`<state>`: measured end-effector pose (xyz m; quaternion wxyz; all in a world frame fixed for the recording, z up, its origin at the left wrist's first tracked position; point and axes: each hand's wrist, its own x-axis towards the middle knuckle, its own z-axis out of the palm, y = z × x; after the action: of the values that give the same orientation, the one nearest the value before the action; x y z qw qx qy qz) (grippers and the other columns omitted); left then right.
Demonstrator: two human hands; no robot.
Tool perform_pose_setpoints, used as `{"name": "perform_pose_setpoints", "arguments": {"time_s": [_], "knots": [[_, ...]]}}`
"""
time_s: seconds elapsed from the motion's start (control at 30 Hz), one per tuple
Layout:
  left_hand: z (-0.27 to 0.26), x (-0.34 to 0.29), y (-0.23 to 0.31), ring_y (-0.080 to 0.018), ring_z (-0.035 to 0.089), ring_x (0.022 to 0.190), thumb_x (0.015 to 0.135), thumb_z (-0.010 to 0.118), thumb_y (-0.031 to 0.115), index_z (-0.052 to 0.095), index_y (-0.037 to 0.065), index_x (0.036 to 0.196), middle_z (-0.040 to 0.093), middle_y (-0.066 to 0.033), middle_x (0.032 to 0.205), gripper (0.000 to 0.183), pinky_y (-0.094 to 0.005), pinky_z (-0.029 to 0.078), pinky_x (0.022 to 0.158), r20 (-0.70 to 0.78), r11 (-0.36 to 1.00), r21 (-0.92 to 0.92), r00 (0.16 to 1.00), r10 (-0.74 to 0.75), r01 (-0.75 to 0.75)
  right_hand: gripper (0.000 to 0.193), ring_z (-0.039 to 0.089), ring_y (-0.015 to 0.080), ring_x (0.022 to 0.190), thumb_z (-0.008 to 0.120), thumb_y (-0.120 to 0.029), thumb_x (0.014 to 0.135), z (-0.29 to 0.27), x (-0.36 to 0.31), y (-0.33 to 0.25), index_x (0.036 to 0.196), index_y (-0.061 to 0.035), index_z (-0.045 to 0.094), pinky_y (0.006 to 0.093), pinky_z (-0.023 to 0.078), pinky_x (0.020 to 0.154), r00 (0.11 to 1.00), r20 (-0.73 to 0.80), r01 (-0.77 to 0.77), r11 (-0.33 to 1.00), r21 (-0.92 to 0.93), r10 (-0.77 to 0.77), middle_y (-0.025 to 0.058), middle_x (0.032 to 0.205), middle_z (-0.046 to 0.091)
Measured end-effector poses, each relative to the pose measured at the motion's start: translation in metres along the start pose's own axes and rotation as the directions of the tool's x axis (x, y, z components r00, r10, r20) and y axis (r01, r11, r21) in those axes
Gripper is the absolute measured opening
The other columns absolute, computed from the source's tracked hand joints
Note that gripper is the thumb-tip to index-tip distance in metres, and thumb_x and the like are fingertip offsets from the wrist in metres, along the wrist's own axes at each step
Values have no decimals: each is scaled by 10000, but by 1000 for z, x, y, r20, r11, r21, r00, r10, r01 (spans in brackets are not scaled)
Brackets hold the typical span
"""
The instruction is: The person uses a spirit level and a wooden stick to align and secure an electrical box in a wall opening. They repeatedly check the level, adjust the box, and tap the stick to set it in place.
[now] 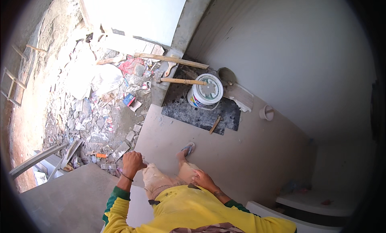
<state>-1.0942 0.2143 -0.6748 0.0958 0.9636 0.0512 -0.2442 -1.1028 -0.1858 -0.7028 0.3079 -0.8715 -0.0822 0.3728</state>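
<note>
My left hand (pixel 133 162) is raised beside my left thigh, its fingers curled closed. Whatever they may hold is too small to make out. My right hand (pixel 203 179) rests by the beige shorts (pixel 157 178) over my right thigh. Its fingers are loosely bent and apart, with nothing visible in them. One sandalled foot (pixel 187 148) stands on the tiled floor ahead. Farther off, a white bucket (pixel 204 90) with a mortar-smeared lid stands on a dark unfinished patch. A wooden-handled hammer (pixel 183 80) lies with its handle across the lid.
A paint brush (pixel 170 67) lies on the sill near a wooden strip (pixel 173 60). Rubble (pixel 96 124) covers the ground to the left, below the floor's edge. A small pale pot (pixel 266 112) stands near the right wall. A short wood piece (pixel 215 125) lies on the dark patch.
</note>
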Motion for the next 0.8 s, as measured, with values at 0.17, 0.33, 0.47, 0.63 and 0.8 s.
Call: {"name": "perform_pose_setpoints", "arguments": {"time_s": [0.17,0.33,0.47,0.63,0.8], "knots": [[-159,23,104,-343,686,617,659,768,385,749,67,695,660,-156,609,320,-413,540,582,-10,968,-39,969,247,-247,902,497,354,1343,783,-344,854,-84,67,-16,1566,-63,306,494,379,1115,923,-127,347,928,-136,-364,170,1501,463],[-291,41,216,-354,662,582,713,752,392,749,96,714,655,-137,596,296,-426,515,551,-182,883,-122,885,429,-453,1103,383,339,1443,831,-457,791,-186,127,-44,1609,-87,191,645,189,1184,681,-290,593,738,-320,-673,143,1594,341],[-382,57,289,-320,701,627,726,815,394,775,80,1001,709,-106,691,419,-403,563,602,-331,803,-36,765,552,-595,480,641,313,1200,747,-142,886,-265,159,-41,1315,-83,539,524,401,1128,343,-680,709,653,-266,-649,117,1284,670],[-428,124,341,-266,753,890,858,777,437,668,25,1287,755,-180,918,605,-361,576,833,-590,170,-688,680,435,-705,407,708,267,1043,721,-134,950,-390,184,-47,1259,53,533,417,550,951,300,-820,783,617,-80,-488,178,1139,713],[-367,276,381,-358,728,969,924,746,385,555,-25,1386,715,-221,1128,646,-408,569,871,-767,408,-250,437,470,-878,498,721,294,938,680,-350,989,-528,166,-118,1211,67,521,425,618,822,127,-933,968,246,43,-337,219,1076,693]]}}
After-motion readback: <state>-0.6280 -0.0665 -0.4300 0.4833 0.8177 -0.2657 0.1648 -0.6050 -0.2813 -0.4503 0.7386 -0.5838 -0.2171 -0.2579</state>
